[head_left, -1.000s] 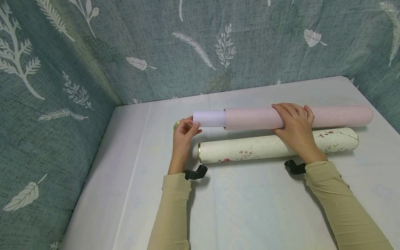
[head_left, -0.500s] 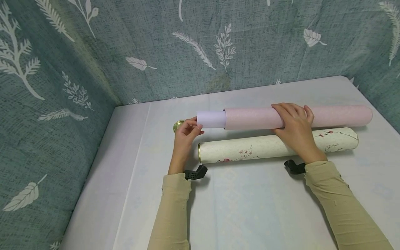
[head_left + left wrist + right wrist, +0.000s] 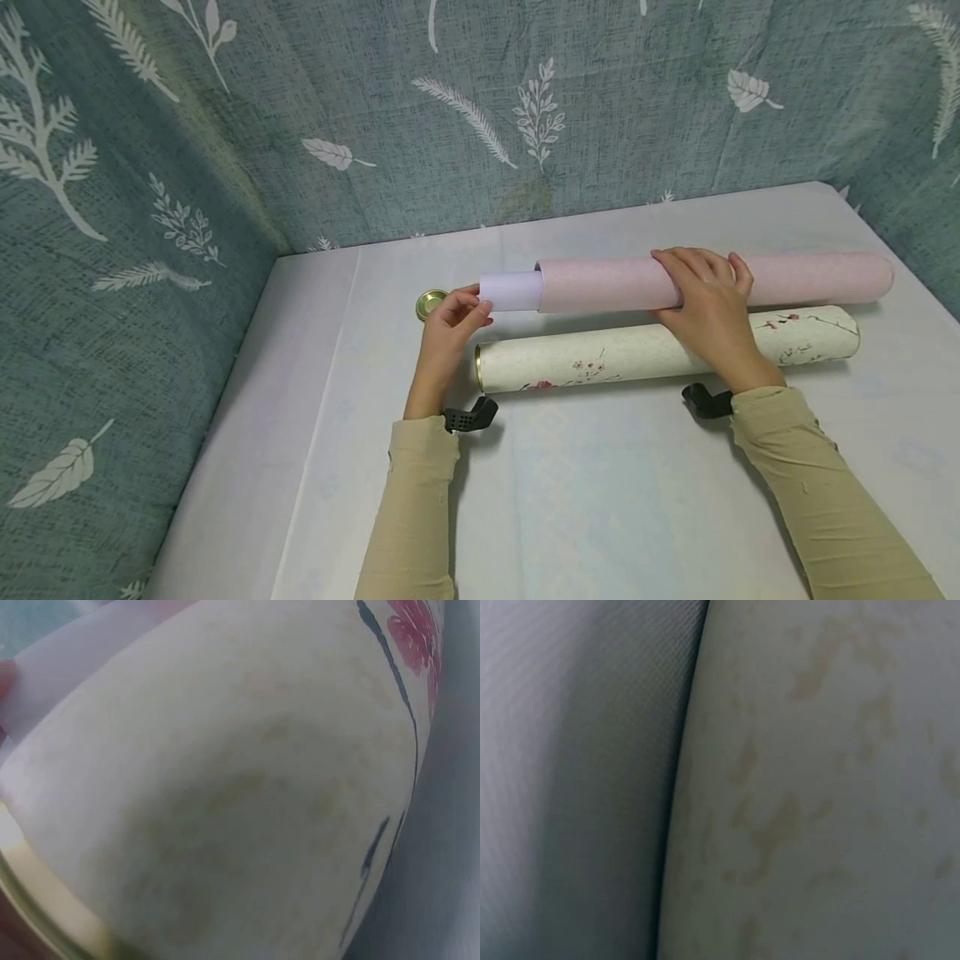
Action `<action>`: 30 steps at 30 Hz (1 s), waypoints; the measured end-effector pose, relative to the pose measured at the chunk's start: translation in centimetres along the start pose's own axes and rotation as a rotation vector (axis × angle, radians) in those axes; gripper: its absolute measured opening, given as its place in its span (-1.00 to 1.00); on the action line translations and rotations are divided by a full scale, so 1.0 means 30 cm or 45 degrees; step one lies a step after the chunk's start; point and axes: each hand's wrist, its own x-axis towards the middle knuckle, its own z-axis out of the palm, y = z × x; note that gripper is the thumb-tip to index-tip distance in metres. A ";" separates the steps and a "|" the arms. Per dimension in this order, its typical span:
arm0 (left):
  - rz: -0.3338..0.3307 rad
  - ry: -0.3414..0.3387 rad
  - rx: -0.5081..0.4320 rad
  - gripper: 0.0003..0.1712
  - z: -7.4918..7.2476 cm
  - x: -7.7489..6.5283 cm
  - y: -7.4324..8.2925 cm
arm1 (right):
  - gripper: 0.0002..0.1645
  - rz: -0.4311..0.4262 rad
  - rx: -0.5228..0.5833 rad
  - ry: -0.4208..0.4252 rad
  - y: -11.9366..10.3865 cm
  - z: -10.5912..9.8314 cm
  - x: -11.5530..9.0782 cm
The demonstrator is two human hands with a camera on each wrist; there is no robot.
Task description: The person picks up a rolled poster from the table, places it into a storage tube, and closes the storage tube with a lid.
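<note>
No text, label, brand, number or sign can be read on the pink tube [image 3: 607,284], the pale roll [image 3: 512,292], the flowered tube [image 3: 592,360], the gold lid [image 3: 429,306], the wall cloth [image 3: 615,108], the table [image 3: 585,483] or the wrist cameras [image 3: 471,415], in the head view or either wrist view

You face teal fabric [image 3: 637,125] patterned with white foliage [image 3: 747,92], which also rises to your left and right, bordering a pale, creased, cloth-covered tabletop [image 3: 600,492].
</note>
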 end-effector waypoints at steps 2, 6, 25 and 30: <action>0.009 -0.025 -0.023 -0.84 -0.001 -0.001 -0.001 | -0.12 -0.001 0.000 -0.001 0.000 0.000 0.000; 0.042 -0.065 -0.057 -0.89 -0.006 -0.001 -0.005 | -0.11 -0.002 -0.001 -0.001 -0.001 -0.001 0.001; 0.033 -0.109 -0.026 -0.79 -0.009 -0.005 -0.018 | -0.12 0.001 0.000 -0.001 -0.001 0.000 -0.003; 0.046 -0.119 -0.016 -0.79 -0.007 -0.003 -0.017 | -0.12 0.004 -0.001 0.000 -0.001 0.000 -0.001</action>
